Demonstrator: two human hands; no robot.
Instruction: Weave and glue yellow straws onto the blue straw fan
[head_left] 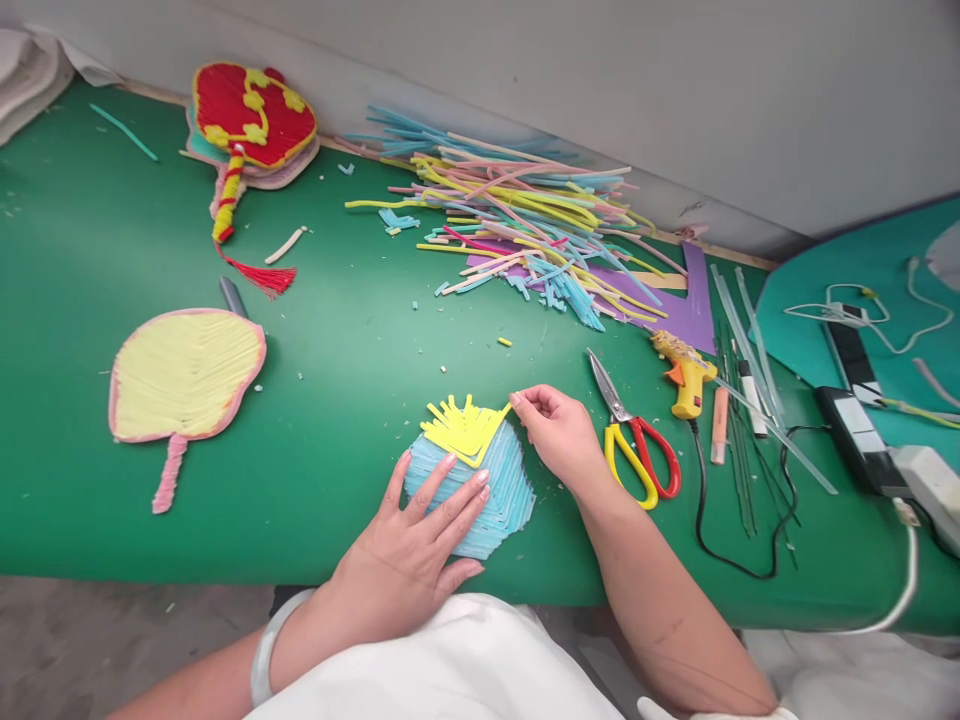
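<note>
A half-made fan piece of light blue strips lies near the table's front edge, with yellow strips fanned over its top. My left hand rests flat on the blue part, fingers spread. My right hand sits at the upper right corner of the piece, fingertips pinched on the end of a yellow strip.
The green table holds a pile of coloured strips at the back, a red and yellow fan, a yellow fan with pink edge, scissors, a yellow glue gun, glue sticks and a power strip.
</note>
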